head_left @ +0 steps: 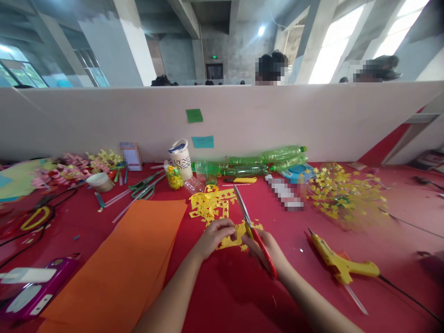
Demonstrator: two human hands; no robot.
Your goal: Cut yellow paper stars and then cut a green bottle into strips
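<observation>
The right hand [264, 246] is closed around a pair of metal scissors with red plastic handles [256, 237]. The blades point away from the person and slant up to the left; the handles run back along the palm towards the right wrist. The left hand [218, 237] is half curled, its thumb and fingertips at the left side of a thin yellow paper piece with star shapes [227, 243]. Blur and overlap hide the contact, so I cannot tell whether those fingers pinch the paper or only rest against it.

The yellow piece lies between the two hands, just left of the scissors' handles. The scissors' long axis passes across its upper part, with the tips reaching beyond it. Both hands are close to the piece, the left at one side and the right at the other.

Beyond the left hand lies a tangle of yellow paper offcuts with star-shaped holes [208, 206], near the blade tips. To the left, large flat orange paper sheets [114, 268] cover part of the red tabletop [215, 300]; to the right lies a yellow glue gun [335, 261], well apart from the right hand.
</observation>
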